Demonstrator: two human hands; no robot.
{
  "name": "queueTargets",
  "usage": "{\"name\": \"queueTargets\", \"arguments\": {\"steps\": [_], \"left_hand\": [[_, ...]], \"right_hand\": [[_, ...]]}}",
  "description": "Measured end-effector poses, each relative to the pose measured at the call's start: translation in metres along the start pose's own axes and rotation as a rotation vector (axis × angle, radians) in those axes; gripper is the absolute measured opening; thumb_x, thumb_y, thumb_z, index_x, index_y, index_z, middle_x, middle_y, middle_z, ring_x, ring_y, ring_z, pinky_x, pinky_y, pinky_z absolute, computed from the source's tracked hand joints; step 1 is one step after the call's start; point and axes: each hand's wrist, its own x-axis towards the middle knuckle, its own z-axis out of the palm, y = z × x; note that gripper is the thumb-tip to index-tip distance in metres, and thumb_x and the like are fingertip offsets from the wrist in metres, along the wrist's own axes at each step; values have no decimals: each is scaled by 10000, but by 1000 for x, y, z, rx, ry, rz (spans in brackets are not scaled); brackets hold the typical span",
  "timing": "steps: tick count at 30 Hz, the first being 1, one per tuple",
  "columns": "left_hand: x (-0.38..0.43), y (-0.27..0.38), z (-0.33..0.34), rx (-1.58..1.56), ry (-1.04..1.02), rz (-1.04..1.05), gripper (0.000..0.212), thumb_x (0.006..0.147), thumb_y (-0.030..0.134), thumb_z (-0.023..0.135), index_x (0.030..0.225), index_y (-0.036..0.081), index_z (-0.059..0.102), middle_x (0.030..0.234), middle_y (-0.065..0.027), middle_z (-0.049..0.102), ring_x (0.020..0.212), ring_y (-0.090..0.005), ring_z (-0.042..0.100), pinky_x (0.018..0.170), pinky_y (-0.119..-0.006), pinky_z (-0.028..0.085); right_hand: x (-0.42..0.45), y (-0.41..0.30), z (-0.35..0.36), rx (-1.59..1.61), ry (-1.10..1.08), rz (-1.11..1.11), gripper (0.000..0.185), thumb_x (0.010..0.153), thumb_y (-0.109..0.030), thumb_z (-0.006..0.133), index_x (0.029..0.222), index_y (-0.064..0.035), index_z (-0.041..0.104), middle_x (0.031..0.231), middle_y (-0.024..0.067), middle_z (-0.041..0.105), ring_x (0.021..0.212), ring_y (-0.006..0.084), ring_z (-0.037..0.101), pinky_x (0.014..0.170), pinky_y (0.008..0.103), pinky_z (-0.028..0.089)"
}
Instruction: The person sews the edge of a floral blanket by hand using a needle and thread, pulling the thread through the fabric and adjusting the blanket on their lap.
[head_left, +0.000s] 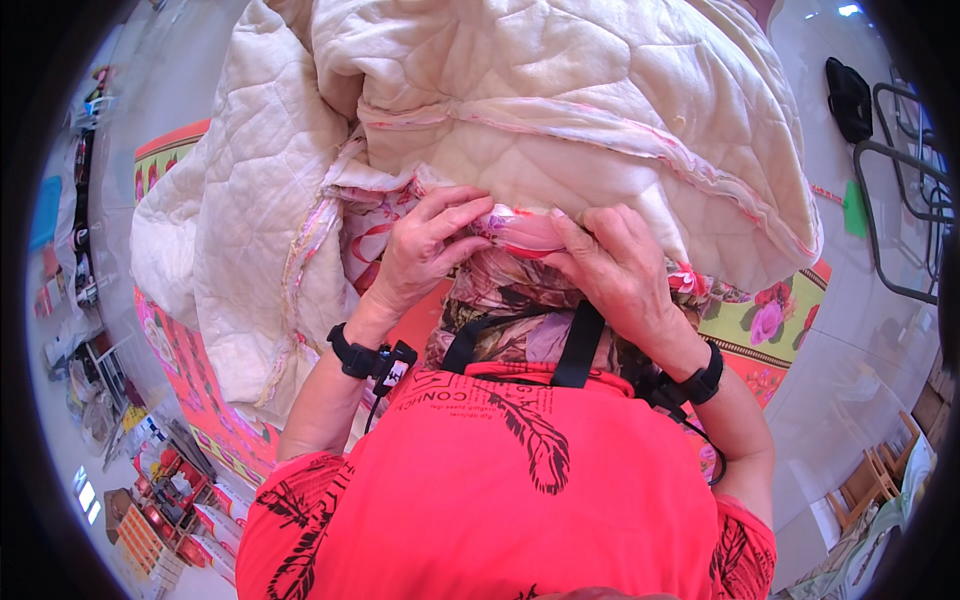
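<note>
A large cream quilted cover (555, 60) is heaped before me and spills over my lap. Along it runs a seam edge (570, 120) with pink and white floral fabric showing. My left hand (435, 236) pinches the floral edge of the fabric (525, 232) between thumb and fingers. A short way to the right, my right hand (615, 259) grips the same edge, thumb on top. Between the hands the pink printed cloth is held in a short span. Whether a small tool sits in my fingers is not visible.
Beneath the quilt lies a red and yellow floral mat (772, 315) on a pale tiled floor (832, 360). Dark metal frames (900, 225) and a black item (849, 101) are at right. Wooden stools (870, 480) stand lower right. Boxes and household goods (169, 502) crowd the left.
</note>
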Motion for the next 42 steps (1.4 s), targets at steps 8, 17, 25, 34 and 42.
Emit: {"name": "queueTargets", "arguments": {"steps": [8, 17, 25, 34, 42], "left_hand": [[-5, -2, 6, 38, 51, 83, 447, 730, 60, 731, 1164, 122, 642, 1059, -103, 609, 889, -256, 629, 737, -328, 531], [-7, 14, -9, 138, 62, 136, 364, 707, 67, 750, 1060, 150, 709, 894, -63, 567, 757, -208, 593, 627, -300, 500], [-1, 20, -20, 107, -83, 198, 195, 728, 105, 739, 920, 91, 708, 878, -58, 554, 773, -214, 585, 636, -310, 482], [15, 7, -12, -78, -320, -111, 154, 792, 163, 675, 804, 9, 669, 847, -114, 556, 774, -266, 578, 692, -344, 459], [14, 29, -1, 137, -21, -261, 358, 719, 250, 758, 897, -26, 614, 830, -134, 548, 770, -275, 590, 676, -360, 471]], "right_hand": [[1, -1, -2, -76, -44, 34, 357, 668, -159, 708, 985, -13, 634, 810, 58, 485, 735, 218, 512, 617, 336, 398], [-2, -5, -1, -17, -66, -113, 182, 665, -113, 681, 830, -52, 633, 724, 31, 454, 675, 185, 506, 569, 322, 390], [-3, -6, 5, 73, -144, -51, 162, 683, -177, 683, 704, -79, 556, 718, 36, 426, 682, 196, 493, 610, 318, 406], [-8, -3, 8, -30, -111, -17, 183, 687, -151, 708, 700, -68, 545, 731, 63, 428, 672, 221, 489, 582, 342, 424], [-11, 0, 14, 136, -40, 129, 155, 693, -114, 716, 734, -65, 576, 728, 71, 455, 664, 242, 512, 563, 353, 437]]}}
